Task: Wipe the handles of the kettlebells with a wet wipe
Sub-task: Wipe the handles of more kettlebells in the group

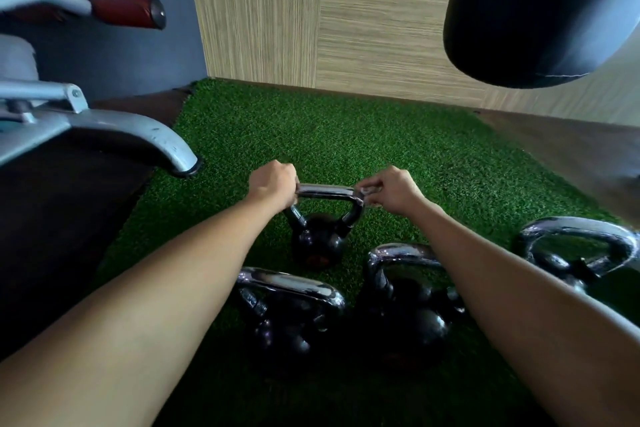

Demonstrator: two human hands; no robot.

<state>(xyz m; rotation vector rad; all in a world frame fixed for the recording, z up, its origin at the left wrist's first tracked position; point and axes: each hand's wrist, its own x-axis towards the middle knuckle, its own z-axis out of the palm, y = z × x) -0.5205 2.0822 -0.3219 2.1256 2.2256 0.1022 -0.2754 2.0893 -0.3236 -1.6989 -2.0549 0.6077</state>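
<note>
A small black kettlebell (pixel 316 243) with a chrome handle (pixel 327 191) stands on the green turf, farthest from me. My left hand (pixel 273 188) grips the handle's left corner. My right hand (pixel 391 191) pinches a crumpled wet wipe (pixel 367 191) against the handle's right corner. Three larger black kettlebells with chrome handles stand closer to me: one at lower centre (pixel 291 315), one partly hidden under my right forearm (pixel 405 312), one at the right edge (pixel 581 250).
A grey machine frame with a foot (pixel 173 152) rests on the turf's left edge, with a red padded roller (pixel 130 10) above. A black punching bag (pixel 540 10) hangs at upper right. Wood-panelled wall (pixel 311 17) stands behind the green turf (pixel 346 135).
</note>
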